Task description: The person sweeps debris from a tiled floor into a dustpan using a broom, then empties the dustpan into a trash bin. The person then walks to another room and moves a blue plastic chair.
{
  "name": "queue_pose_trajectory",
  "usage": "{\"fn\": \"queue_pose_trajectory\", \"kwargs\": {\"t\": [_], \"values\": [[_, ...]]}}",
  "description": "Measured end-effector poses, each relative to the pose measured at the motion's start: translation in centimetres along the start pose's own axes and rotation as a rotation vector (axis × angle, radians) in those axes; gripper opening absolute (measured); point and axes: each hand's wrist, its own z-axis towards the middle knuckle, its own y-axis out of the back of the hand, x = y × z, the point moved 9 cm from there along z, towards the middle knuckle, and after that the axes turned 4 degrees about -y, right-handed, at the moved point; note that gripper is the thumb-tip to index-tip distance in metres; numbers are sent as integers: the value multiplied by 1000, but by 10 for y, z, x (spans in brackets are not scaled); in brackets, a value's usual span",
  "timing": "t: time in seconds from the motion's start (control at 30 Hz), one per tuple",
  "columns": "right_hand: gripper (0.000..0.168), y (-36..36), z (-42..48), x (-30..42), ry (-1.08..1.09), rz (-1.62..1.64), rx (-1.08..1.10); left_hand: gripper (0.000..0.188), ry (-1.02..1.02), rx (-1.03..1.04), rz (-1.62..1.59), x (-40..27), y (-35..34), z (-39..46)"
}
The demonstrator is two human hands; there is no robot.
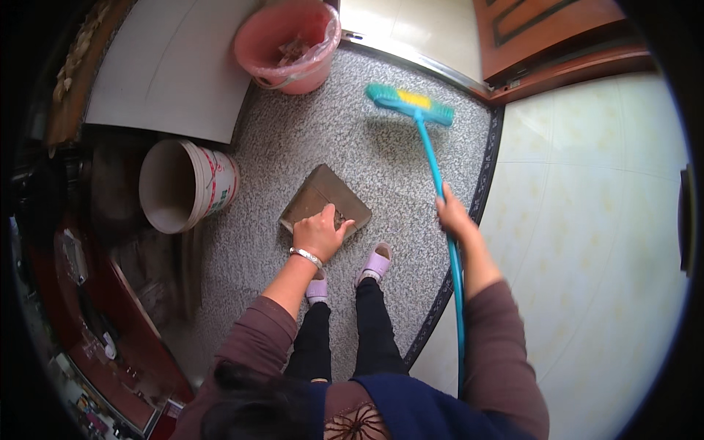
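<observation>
My left hand (320, 234), with a bangle at its wrist, is closed at the near side of a brown dustpan (316, 190). The grip itself is hidden under the hand, and a little dark debris shows beside my fingers. My right hand (456, 213) is wrapped around the turquoise handle of a push broom (432, 159). The broom's head (411, 103), with green and yellow bristles, is at the far right of the floor, slightly blurred. A shadow lies on the floor below it, so it appears raised.
A pink bucket (308, 80) with a plastic liner and some rubbish stands at the back. Left of the dustpan, a white plastic bucket (220, 181) lies tilted. A tiled wall (594, 220) bounds the speckled floor (264, 165) on the right; a wooden door (550, 27) stands beyond a metal threshold (418, 60).
</observation>
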Motion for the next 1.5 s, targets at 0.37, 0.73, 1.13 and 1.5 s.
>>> {"fn": "queue_pose_trajectory", "kwargs": {"t": [0.37,0.73,1.13,1.5], "values": [[60,-90,-181,-36,10,-21,509,42,27,5,18,11,6,-10],[43,-1,-167,-88,-320,300,277,50,40,87,40,7,-2,-4],[68,-63,-118,-41,-75,-135,283,43,-5,-26,42,10,6,-6],[66,-31,-124,83,287,-271,254,42,23,-12,14,10,6,-5]]}}
